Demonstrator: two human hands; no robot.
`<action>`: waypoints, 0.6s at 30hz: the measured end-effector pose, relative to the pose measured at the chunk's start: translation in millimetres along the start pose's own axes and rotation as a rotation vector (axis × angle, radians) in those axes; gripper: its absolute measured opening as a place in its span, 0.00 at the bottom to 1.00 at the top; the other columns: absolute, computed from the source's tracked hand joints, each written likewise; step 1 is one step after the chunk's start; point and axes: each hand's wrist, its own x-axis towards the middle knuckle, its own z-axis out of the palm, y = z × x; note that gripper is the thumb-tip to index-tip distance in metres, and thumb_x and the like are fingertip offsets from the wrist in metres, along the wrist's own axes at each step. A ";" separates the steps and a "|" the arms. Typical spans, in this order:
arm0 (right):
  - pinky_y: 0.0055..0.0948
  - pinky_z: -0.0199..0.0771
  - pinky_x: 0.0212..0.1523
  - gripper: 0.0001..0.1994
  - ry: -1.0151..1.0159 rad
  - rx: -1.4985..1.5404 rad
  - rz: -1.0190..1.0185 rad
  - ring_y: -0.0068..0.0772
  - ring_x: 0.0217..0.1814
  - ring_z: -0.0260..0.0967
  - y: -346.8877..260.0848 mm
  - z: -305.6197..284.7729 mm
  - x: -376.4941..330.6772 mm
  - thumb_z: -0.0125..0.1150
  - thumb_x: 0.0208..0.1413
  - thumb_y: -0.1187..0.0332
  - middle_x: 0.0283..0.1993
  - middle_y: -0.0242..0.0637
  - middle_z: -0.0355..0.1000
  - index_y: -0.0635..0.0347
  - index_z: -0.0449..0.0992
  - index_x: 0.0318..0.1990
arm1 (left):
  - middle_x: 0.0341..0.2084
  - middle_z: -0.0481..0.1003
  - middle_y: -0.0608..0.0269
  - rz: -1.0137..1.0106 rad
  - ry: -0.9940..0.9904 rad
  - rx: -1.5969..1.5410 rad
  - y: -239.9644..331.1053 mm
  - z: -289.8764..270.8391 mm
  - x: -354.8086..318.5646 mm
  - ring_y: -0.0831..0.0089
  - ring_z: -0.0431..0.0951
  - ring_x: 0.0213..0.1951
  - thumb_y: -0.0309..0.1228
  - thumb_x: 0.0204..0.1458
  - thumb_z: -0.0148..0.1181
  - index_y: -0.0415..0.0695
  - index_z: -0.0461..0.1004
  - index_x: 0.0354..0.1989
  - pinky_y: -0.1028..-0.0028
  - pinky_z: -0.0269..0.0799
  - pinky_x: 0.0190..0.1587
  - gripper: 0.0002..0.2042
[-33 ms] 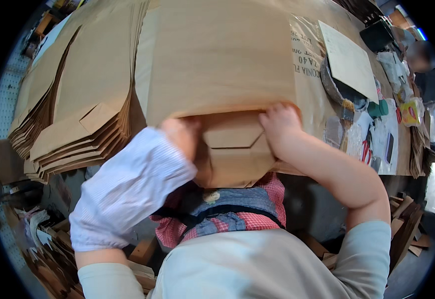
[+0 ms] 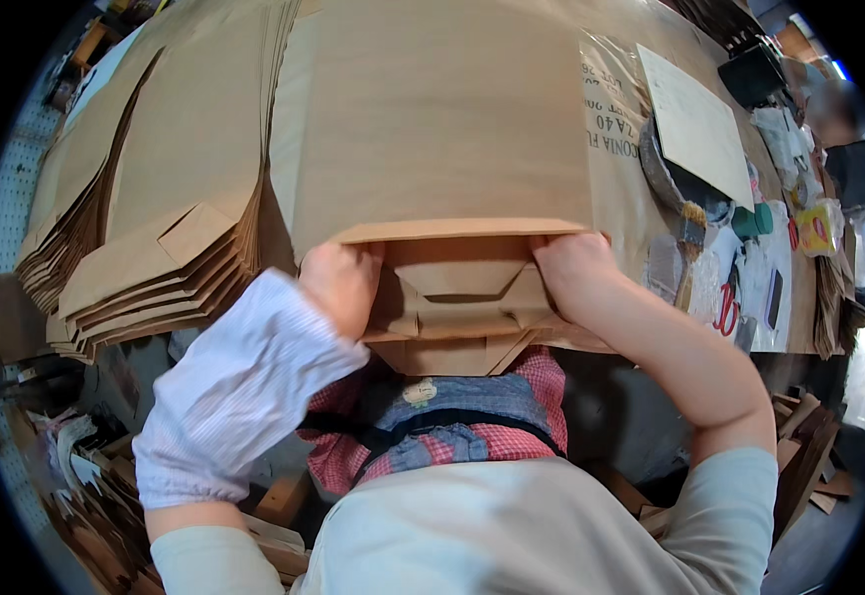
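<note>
A large brown paper sack (image 2: 442,119) lies on the table in front of me, its near end spread into a folded, box-like opening. My left hand (image 2: 338,286) is closed on the left corner of that end, the fingertips tucked inside the fold. At the right corner my right hand (image 2: 579,268) grips the paper in the same way, its fingers partly hidden by the fold. Between the hands the far lip runs as a straight raised flap. Below it, creased inner panels show, and the near flap hangs over the table edge towards my apron (image 2: 472,402).
Stacks of brown paper sacks (image 2: 185,149) lie at the left. To the right are a white board (image 2: 695,129) on a dark round container, a brush (image 2: 691,226), red-handled scissors (image 2: 726,307), a green-capped item (image 2: 753,220) and plastic packets. Cut paper pieces (image 2: 95,526) lie below the table.
My left hand has shifted left and my right hand slightly right and down. The sack's far lip has become a straight flap, and the opening between my hands is wider.
</note>
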 end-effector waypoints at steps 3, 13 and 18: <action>0.37 0.76 0.43 0.31 0.070 0.124 0.108 0.40 0.46 0.76 -4.8 25.4 1.2 0.66 0.39 0.67 0.44 0.43 0.75 0.61 0.66 0.55 | 0.35 0.78 0.53 -0.072 -0.146 -0.014 7.0 -11.5 3.0 0.61 0.79 0.37 0.30 0.51 0.53 0.38 0.71 0.50 0.67 0.76 0.38 0.17; 0.38 0.72 0.47 0.25 0.257 0.267 0.069 0.47 0.49 0.72 5.1 14.6 3.5 0.61 0.40 0.73 0.45 0.46 0.73 0.56 0.68 0.52 | 0.40 0.76 0.50 -0.273 -0.328 -1.020 -33.2 -23.3 17.6 0.56 0.77 0.45 0.23 0.38 0.61 0.38 0.76 0.47 0.68 0.70 0.52 0.22; 0.41 0.73 0.41 0.06 0.223 0.649 -0.403 0.47 0.41 0.72 11.5 -6.2 -15.3 0.59 0.42 0.70 0.35 0.44 0.73 0.59 0.77 0.30 | 0.44 0.75 0.51 -0.311 -0.480 -1.262 -41.5 -18.1 24.7 0.54 0.74 0.49 0.25 0.40 0.63 0.37 0.75 0.49 0.69 0.69 0.54 0.23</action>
